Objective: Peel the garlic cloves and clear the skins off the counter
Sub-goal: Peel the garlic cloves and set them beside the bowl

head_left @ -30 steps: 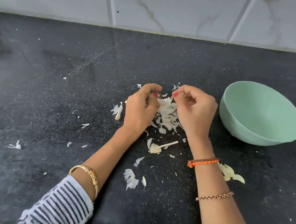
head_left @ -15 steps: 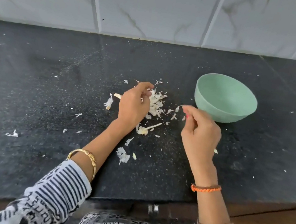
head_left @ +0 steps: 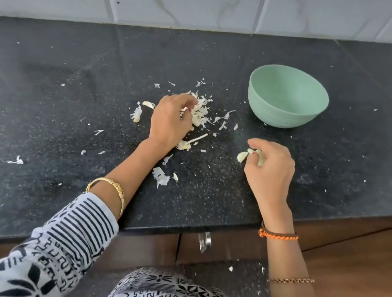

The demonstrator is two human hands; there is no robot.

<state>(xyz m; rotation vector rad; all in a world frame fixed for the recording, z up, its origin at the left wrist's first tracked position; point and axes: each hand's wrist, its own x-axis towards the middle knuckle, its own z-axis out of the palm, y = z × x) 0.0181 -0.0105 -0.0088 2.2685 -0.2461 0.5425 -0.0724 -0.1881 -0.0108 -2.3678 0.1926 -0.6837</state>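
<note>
A heap of white garlic skins (head_left: 201, 114) lies in the middle of the black counter (head_left: 70, 92). My left hand (head_left: 170, 120) rests at the heap's left side, fingers curled into the skins. My right hand (head_left: 270, 169) is lower and to the right, its fingertips pinching pale garlic cloves (head_left: 242, 155) just above the counter. A thin white stalk (head_left: 197, 139) lies beside my left hand. Loose skin bits (head_left: 161, 176) are scattered below my left wrist and another piece (head_left: 136, 113) lies left of that hand.
A mint green bowl (head_left: 286, 106) stands on the counter, up and right of the heap. Small skin flakes (head_left: 17, 160) dot the counter's left part. The counter's front edge runs just below my forearms, above wooden cabinet fronts (head_left: 225, 245). A tiled wall backs the counter.
My right hand has left the heap and moved down and right, now pinching garlic cloves. My left hand stays at the heap. The view has pulled back, showing the counter's front edge.
</note>
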